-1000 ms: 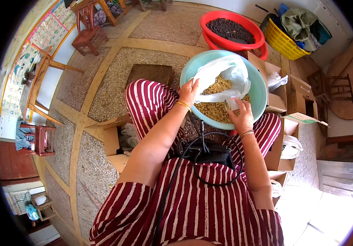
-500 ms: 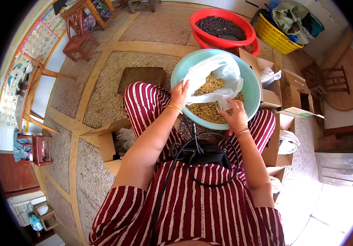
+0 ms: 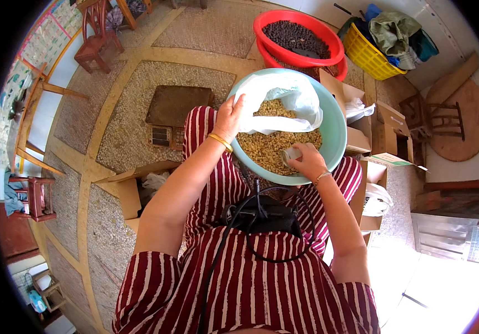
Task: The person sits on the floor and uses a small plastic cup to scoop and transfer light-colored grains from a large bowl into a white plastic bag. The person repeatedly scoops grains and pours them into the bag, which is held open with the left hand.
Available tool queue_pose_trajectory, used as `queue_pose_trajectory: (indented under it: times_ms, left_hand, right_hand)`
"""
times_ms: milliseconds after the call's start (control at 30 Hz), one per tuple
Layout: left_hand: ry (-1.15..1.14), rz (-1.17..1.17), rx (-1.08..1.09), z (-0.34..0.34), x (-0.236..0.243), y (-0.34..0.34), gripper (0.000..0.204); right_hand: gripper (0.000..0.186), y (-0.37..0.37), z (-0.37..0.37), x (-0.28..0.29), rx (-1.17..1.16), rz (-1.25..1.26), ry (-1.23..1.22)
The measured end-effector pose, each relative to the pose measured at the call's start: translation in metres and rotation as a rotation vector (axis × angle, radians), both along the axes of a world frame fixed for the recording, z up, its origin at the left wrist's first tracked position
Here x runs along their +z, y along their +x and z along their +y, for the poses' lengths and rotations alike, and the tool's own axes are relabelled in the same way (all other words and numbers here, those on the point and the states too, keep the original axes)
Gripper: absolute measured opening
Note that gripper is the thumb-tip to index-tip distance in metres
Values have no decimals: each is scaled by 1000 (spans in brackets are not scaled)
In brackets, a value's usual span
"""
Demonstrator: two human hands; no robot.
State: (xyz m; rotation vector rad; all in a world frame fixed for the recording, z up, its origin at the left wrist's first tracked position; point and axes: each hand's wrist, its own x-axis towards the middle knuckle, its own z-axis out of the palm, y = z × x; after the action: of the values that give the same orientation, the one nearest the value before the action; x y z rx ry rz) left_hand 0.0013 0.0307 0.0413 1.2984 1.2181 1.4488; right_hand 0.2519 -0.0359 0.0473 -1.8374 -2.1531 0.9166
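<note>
A light green basin (image 3: 335,129) full of pale tan kernels (image 3: 266,148) rests on my lap. My left hand (image 3: 229,117) grips the edge of a white plastic bag (image 3: 289,100) that lies open inside the basin. My right hand (image 3: 305,160) is closed around a small grey cup (image 3: 290,154) pushed into the kernels at the basin's near side.
A red basin (image 3: 298,36) of dark beans stands behind the green one. A yellow basket (image 3: 370,55) with cloth is at the back right. Cardboard boxes (image 3: 381,119) stand to the right, another box (image 3: 131,186) to my left, and a small wooden stool (image 3: 172,111) in front.
My right hand has dropped from the bag's edge into the kernels and now holds the small cup. My left hand still holds the bag. The view has tilted slightly.
</note>
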Motion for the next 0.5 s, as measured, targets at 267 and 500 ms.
queue_pose_trajectory:
  times_ms: [267, 500]
  left_hand:
    - [-67, -107, -114, -18, 10, -13, 37]
    - [-128, -310, -124, -27, -14, -8, 38]
  right_hand:
    - [37, -23, 21, -7, 227, -273, 282]
    - [42, -32, 24, -17, 197, -144, 12]
